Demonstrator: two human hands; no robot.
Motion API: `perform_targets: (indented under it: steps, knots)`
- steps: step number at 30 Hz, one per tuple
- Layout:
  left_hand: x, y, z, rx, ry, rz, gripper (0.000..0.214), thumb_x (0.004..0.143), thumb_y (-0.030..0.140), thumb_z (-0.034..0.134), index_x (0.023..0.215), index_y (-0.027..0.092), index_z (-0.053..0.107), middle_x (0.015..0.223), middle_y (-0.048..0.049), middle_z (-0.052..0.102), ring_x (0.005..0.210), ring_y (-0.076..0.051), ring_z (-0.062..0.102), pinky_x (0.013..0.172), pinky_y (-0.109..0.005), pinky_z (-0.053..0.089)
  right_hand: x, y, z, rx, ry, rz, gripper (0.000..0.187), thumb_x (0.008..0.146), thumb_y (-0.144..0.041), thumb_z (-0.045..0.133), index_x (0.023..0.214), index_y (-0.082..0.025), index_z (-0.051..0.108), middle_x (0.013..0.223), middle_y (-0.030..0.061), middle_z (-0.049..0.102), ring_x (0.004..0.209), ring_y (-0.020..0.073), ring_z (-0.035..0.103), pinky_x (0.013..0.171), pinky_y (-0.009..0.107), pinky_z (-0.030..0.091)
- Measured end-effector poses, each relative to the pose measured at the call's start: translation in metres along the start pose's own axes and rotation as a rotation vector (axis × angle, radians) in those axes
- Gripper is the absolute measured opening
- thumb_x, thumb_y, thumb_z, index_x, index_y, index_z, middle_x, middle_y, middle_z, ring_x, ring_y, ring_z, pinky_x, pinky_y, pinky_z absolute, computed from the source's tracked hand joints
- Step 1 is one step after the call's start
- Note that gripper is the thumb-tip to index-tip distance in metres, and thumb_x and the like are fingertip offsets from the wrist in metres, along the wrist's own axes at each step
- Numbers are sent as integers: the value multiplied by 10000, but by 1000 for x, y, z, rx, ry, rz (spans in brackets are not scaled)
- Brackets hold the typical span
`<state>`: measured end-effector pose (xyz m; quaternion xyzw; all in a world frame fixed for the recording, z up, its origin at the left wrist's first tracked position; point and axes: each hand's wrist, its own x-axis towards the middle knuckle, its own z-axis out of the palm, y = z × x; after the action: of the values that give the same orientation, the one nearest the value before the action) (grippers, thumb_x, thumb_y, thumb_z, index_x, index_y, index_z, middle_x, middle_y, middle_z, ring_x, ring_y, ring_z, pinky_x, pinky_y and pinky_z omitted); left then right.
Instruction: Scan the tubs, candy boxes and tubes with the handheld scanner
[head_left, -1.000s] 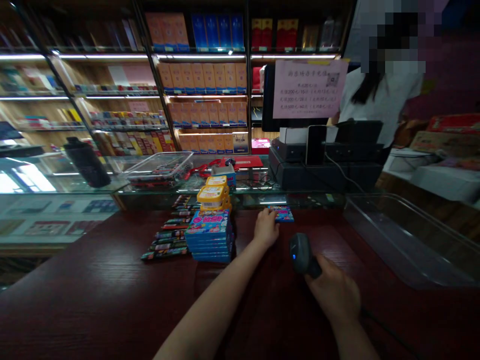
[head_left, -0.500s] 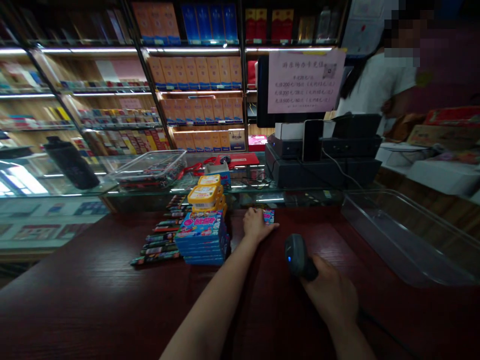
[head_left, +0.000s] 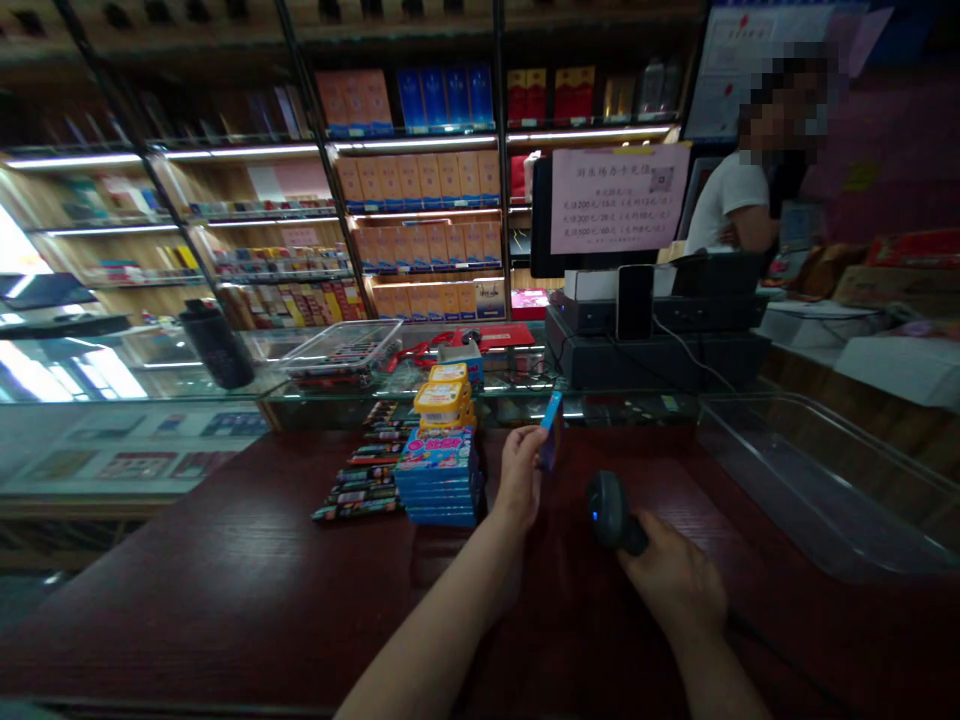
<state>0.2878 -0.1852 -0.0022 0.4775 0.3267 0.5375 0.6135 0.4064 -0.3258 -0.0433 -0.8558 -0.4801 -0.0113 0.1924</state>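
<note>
My left hand (head_left: 519, 478) is closed on a thin blue box (head_left: 553, 432), held up on edge above the dark red table (head_left: 225, 590). In my right hand (head_left: 679, 580) is a black barcode scanner (head_left: 613, 510) with a small blue light, its head pointing toward the left. Left of my left hand stands a neat stack of blue boxes (head_left: 439, 480) with pink lettering on top. Behind the stack, yellow-lidded tubs (head_left: 441, 400) are piled up. Several slim dark packets (head_left: 360, 485) lie in a row beside the stack.
An open clear plastic bin (head_left: 817, 490) sits at the right. Behind the table, a glass counter carries a clear tray (head_left: 341, 352), a dark bottle (head_left: 216, 343) and a monitor with a pink notice (head_left: 619, 205). A person in a white shirt (head_left: 731, 200) stands at the back right.
My left hand has lifted the thin blue box off the table and turned it on edge. My right hand still holds the scanner. The view has tilted up and shifted left.
</note>
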Motion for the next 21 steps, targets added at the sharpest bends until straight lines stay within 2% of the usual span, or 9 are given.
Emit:
perform_targets:
  steps: [1, 3, 6, 8, 11, 12, 14, 17, 21]
  knots:
    - [-7, 16, -1, -166, -62, -28, 443, 719, 523, 551, 989, 173, 568, 978, -79, 638, 913, -207, 604, 814, -351, 471, -1, 1, 0, 4, -3, -2, 253, 842, -300, 440, 1023, -275, 615, 916, 27, 717, 792, 228, 676, 629, 319, 419]
    - [-18, 47, -9, -352, -109, -29, 460, 734, 547, 502, 993, 176, 587, 1022, -91, 645, 961, -226, 604, 821, -375, 482, -2, 3, 0, 22, -6, -21, 268, 844, -307, 424, 1028, -263, 613, 916, 41, 717, 801, 237, 677, 642, 324, 427]
    - [-27, 82, -33, -383, -110, 82, 501, 749, 568, 438, 1034, 189, 601, 1084, -106, 643, 1047, -267, 583, 841, -439, 480, -2, 3, -5, 129, -23, -54, 282, 821, -355, 444, 1017, -262, 623, 906, 47, 717, 814, 259, 672, 649, 338, 435]
    - [-29, 95, -52, -339, -91, 149, 543, 750, 584, 397, 1068, 194, 603, 1104, -117, 640, 1063, -291, 577, 841, -483, 472, -4, -2, -12, 341, -51, -73, 308, 770, -401, 511, 1013, -257, 631, 911, 46, 718, 833, 266, 665, 656, 340, 450]
    - [-30, 99, -75, -279, -72, 200, 605, 732, 602, 377, 1123, 194, 593, 1125, -130, 633, 1051, -308, 579, 839, -515, 458, -17, -21, -32, 898, -93, -176, 386, 693, -462, 614, 971, -194, 628, 908, 62, 713, 841, 232, 651, 707, 308, 482]
    - [-31, 99, -80, -270, -69, 208, 622, 722, 606, 377, 1138, 195, 588, 1132, -132, 630, 1050, -311, 578, 841, -518, 455, -23, -30, -40, 1025, -128, -199, 389, 683, -485, 629, 923, -179, 626, 832, 53, 705, 768, 212, 643, 671, 293, 481]
    - [-32, 97, -87, -280, -74, 213, 637, 707, 608, 378, 1149, 199, 586, 1138, -130, 629, 1057, -315, 573, 847, -525, 451, -36, -46, -56, 1139, -270, -172, 372, 682, -536, 634, 780, -179, 596, 594, -2, 617, 528, 151, 559, 487, 254, 417]
    - [-34, 93, -91, -330, -89, 224, 609, 701, 595, 385, 1112, 206, 609, 1114, -123, 643, 1074, -321, 566, 873, -535, 439, -50, -64, -72, 1228, -331, -150, 366, 669, -523, 660, 743, -174, 578, 555, -17, 588, 488, 120, 532, 457, 228, 386]
    - [-33, 89, -96, -383, -88, 213, 553, 696, 575, 411, 1043, 210, 640, 1064, -111, 664, 1076, -320, 569, 909, -540, 423, -54, -67, -71, 1256, -377, -83, 384, 659, -521, 671, 759, -163, 574, 547, -16, 592, 473, 119, 540, 444, 221, 386]
